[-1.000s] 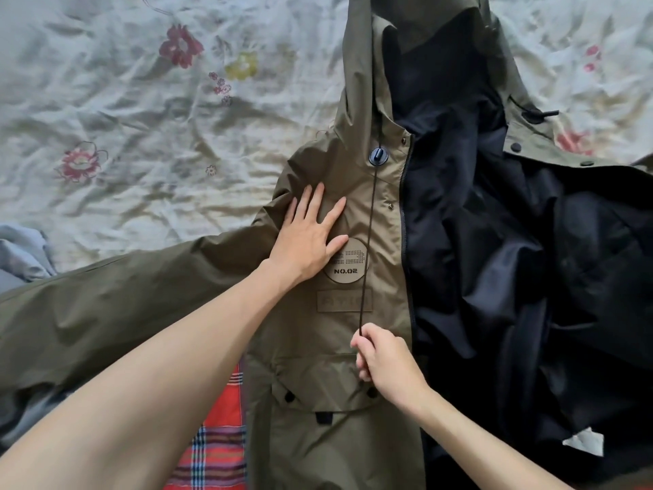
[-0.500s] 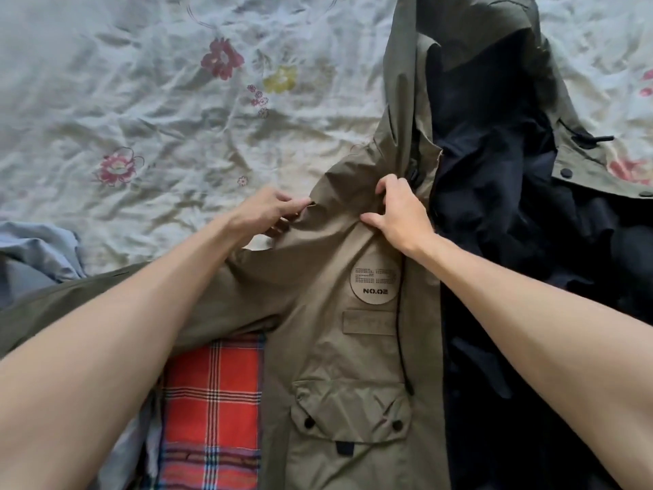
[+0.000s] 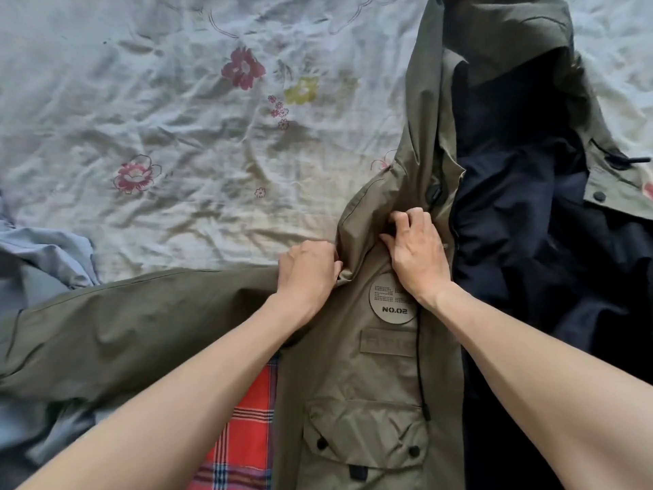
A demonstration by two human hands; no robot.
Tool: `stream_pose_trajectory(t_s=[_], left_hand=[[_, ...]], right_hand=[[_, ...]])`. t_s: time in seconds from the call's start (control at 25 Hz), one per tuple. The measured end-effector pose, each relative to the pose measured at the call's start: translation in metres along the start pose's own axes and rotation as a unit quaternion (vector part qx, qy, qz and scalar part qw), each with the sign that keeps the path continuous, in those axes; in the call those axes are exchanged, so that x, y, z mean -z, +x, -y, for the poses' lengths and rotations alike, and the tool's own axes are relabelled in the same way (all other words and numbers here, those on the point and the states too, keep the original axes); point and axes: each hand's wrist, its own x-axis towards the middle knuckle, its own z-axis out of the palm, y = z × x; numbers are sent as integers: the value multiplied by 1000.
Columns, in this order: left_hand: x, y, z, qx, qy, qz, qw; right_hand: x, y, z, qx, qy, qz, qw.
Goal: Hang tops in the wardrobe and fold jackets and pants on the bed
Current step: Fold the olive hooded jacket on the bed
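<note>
Jacket: my olive hooded jacket (image 3: 353,383) lies front-up on the bed, hood toward 12 o'clock and hem running out of view at 6 o'clock.
Left hand: my left hand (image 3: 307,270) has its fingers curled tight, pinching a bunched fold of the olive cloth where the sleeve meets the chest.
Right hand: my right hand (image 3: 417,252) sits at 3 o'clock of the left, close by but not touching it, fingers curled into the cloth just under the collar.
Between my hands: the fabric is gathered into a raised ridge.
Sleeve: the sleeve (image 3: 123,330) stretches flat toward 9 o'clock.
Hood: the hood (image 3: 494,37) lies open at 12 o'clock.
Lining: the front is unzipped and spread, showing dark navy lining (image 3: 530,242) from 1 to 4 o'clock.
Round patch: a round patch (image 3: 394,302) reading "NO.02" sits at 6 o'clock of my right hand, my wrist touching its edge.
Drawcord: a black drawcord (image 3: 419,366) runs down from beside the patch to the flap pocket (image 3: 364,436).
Plaid garment: a red plaid garment (image 3: 243,436) shows at 7 o'clock, partly under the jacket and my left forearm.
Blue garment: a rumpled pale blue garment (image 3: 46,256) lies at 9 o'clock, above the sleeve.
Bed: a wrinkled white floral sheet (image 3: 159,83) fills 10 to 12 o'clock.
</note>
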Motion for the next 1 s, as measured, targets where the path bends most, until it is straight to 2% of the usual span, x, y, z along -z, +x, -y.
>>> stream_pose_trajectory(t_s=[0.16, 0.28, 0.36, 0.44, 0.52, 0.6, 0.68, 0.76, 0.8, 0.84, 0.88, 0.92, 1.0], left_hand=[[-3, 0, 4, -38, -34, -7, 999], [2, -9, 13, -28, -147, -25, 989], [13, -9, 28, -8, -198, -66, 978], [26, 2, 43, 14, -174, -119, 977], [34, 16, 52, 29, -151, -130, 980], [34, 23, 61, 43, -194, -67, 978], [39, 19, 79, 40, -266, 69, 961], [46, 8, 97, 15, -310, 209, 927], [51, 3, 104, 7, -311, 243, 919], [54, -1, 108, 13, -302, 223, 927], [52, -1, 113, 31, -279, 151, 948], [48, -2, 115, 54, -241, 45, 968], [34, -5, 113, 121, -151, -134, 972]], right_hand=[[-6, 0, -3, 2, -7, 1, 1000], [-6, -1, -3, 2, 2, -1, 1000], [-5, -1, -4, 5, 9, -12, 1000], [-6, -2, -5, 8, 14, -23, 1000], [-7, -2, -5, 9, 20, -25, 999], [-5, -3, -5, 8, 23, -21, 999], [-4, -4, -3, 6, 13, -12, 1000], [-3, -3, -2, 3, -15, -4, 1000], [-2, -2, -1, 2, -26, 1, 1000], [-2, -2, 0, 0, -33, 7, 999], [-2, -2, 0, 0, -35, 12, 999], [-2, -1, 2, 0, -36, 15, 999], [-2, 1, 3, -4, -38, 17, 999]])
